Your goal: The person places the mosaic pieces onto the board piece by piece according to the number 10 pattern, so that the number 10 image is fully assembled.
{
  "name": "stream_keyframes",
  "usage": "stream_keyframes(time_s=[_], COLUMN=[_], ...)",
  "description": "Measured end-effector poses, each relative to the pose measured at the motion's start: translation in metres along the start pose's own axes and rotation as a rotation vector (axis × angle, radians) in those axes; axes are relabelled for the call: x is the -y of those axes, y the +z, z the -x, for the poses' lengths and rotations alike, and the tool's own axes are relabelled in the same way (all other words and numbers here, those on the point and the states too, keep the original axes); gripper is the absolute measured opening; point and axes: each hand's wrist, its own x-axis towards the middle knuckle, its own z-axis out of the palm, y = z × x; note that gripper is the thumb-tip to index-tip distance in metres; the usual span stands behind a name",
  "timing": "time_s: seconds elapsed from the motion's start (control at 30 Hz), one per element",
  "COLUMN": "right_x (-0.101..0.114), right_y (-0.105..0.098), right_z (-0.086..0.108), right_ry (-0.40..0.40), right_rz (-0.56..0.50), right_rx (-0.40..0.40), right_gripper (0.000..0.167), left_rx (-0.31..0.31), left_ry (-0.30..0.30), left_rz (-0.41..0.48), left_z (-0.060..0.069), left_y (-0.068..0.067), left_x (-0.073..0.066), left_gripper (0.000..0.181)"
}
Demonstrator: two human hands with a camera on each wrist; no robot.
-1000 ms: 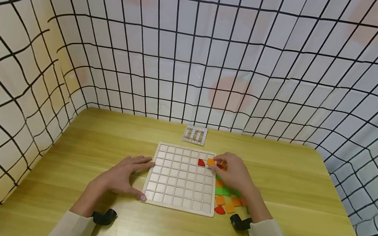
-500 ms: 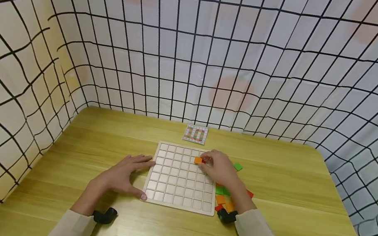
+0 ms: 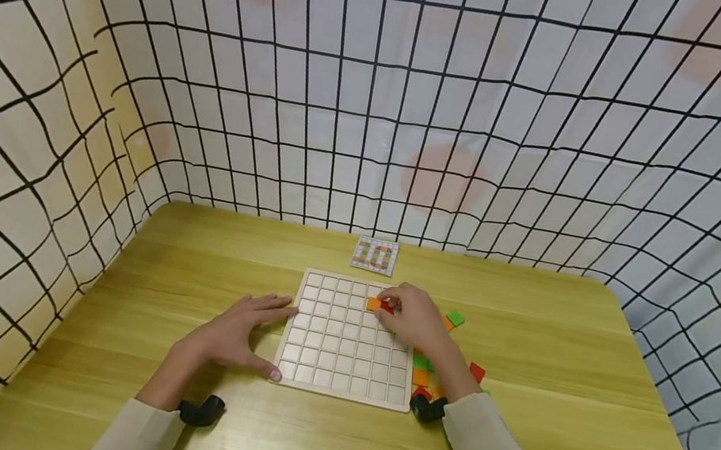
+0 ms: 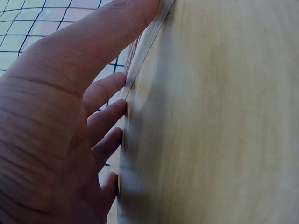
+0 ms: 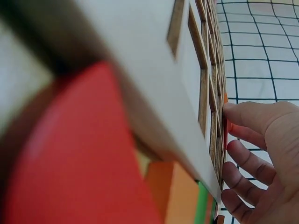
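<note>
The pale gridded board (image 3: 348, 338) lies flat on the table. Along its left edge rests my left hand (image 3: 230, 335), fingers spread and thumb at the near corner; in the left wrist view the fingertips of the hand (image 4: 51, 126) touch the board's side. Over the upper right cells, my right hand (image 3: 419, 322) pinches an orange square (image 3: 374, 305) between thumb and fingertips. A red piece (image 3: 386, 307) shows beside it, partly hidden by the fingers. In the right wrist view the hand's (image 5: 275, 140) other fingers are loosely bent.
Loose green, orange and red pieces (image 3: 420, 378) lie along the board's right side, partly under my right forearm. A green square (image 3: 456, 318) and a red one (image 3: 477, 372) sit farther right. A small patterned card (image 3: 374, 256) lies behind the board. Black-lined netting surrounds the table (image 3: 569, 358).
My right hand has moved left from the board's right edge onto its upper cells with the orange square, uncovering a green square at the right. My left hand has stayed put.
</note>
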Motion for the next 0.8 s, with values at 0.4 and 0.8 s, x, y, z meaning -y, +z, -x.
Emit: stream_keyframes(time_s=[0.4,0.8], right_x=[0.0039,0.0009], right_y=[-0.0014,-0.005], right_z=[-0.0005,0.003], right_ry=[0.008,-0.021], right_rz=[0.019,-0.021], right_rx=[0.021,0.017], right_gripper=[0.031,0.034], left_rx=[0.004,0.007], left_ry=[-0.008,-0.01], left_rz=[0.0,0.006], left_z=[0.0005,0.0004], left_y=[-0.0007,-0.0005], left_x=[-0.0006,-0.0014], left_gripper=[0.112,0.112])
